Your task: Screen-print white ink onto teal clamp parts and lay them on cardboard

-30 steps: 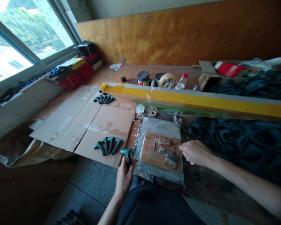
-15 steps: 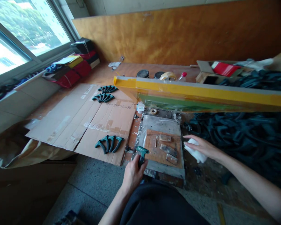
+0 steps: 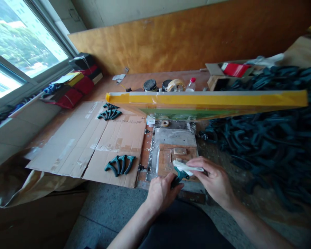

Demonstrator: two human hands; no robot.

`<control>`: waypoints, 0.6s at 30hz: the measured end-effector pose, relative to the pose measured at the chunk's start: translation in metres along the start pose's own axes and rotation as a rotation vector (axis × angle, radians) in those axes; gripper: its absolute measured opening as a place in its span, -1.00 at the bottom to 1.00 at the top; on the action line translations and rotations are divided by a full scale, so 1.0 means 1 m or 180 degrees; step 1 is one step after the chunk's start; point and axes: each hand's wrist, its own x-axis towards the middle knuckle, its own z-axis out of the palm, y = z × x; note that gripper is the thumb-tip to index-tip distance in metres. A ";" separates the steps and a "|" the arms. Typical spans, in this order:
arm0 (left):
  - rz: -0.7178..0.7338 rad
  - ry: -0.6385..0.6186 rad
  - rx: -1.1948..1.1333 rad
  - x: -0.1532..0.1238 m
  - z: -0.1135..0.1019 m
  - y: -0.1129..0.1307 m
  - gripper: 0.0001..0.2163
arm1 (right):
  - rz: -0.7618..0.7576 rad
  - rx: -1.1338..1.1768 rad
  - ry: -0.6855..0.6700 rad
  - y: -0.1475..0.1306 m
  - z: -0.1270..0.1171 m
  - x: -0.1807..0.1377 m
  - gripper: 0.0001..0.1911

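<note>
Holding a green part (image 3: 181, 175), your left hand (image 3: 161, 191) is curled snugly around one end. Your right hand (image 3: 215, 178) pinches a white cloth (image 3: 186, 168) between thumb and fingers, and the cloth touches the part. They are over the near side of a wooden board (image 3: 165, 168). Going out from the part like a clock, four more green parts (image 3: 122, 164) sit in a row on a cardboard sheet (image 3: 75, 141) at 9. At 11 is a jar (image 3: 149, 85) with a dark lid; what's inside is hidden. At 12 stands a bottle (image 3: 190, 86) with a red cap; you can't tell how full. At 1, a cardboard box (image 3: 213, 83) has a red thing (image 3: 235, 70) at its top. A dark heap (image 3: 272, 148) lies between 2 and 3.
</note>
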 end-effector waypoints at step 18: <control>0.0705 -0.0062 -0.0053 0.002 0.007 0.013 -0.78 | 0.1818 0.0105 -0.0308 0.046 0.008 -0.005 -0.69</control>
